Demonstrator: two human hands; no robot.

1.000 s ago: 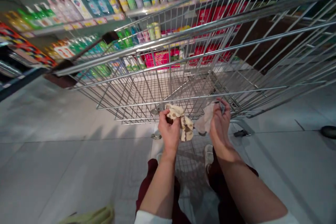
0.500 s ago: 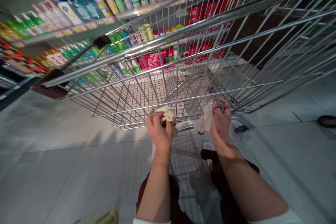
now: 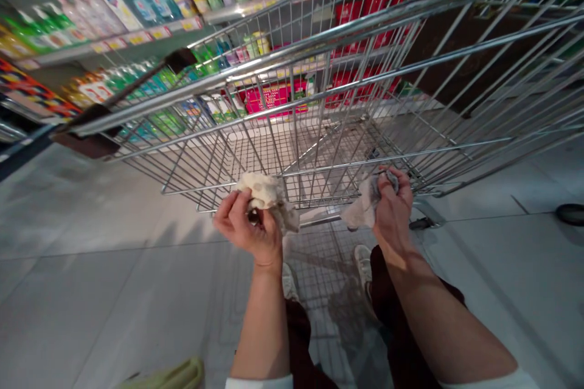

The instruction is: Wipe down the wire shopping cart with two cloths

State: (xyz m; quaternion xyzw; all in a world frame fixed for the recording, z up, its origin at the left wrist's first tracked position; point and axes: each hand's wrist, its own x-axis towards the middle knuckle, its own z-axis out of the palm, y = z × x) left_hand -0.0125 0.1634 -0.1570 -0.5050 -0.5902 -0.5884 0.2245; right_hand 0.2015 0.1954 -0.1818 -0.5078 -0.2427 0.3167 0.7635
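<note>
A metal shopping cart [image 3: 274,110] stands side-on before me, its wire basket holding no goods that I can see. My left hand [image 3: 250,228] is closed on a crumpled cream cloth [image 3: 262,189] by the lower side wires. Further right, my right hand [image 3: 393,203] grips a greyish-white cloth [image 3: 360,209], bunched under the fingers with one end hanging to the left. Both cloths are close against the cart's lower side; whether they touch the wires I cannot tell.
Behind the cart, shelves carry pump bottles [image 3: 109,6], stacked tubs and red packs [image 3: 349,15]. A brown panel [image 3: 465,55] is at the cart's right. Cart wheels [image 3: 422,222] rest on the tiled floor [image 3: 114,292]. A yellow-green object [image 3: 177,374] lies at the lower left.
My left hand has moved left along the cart's lower side with the cream cloth, its fingers a little more spread. My right hand has shifted slightly right, still gripping its cloth.
</note>
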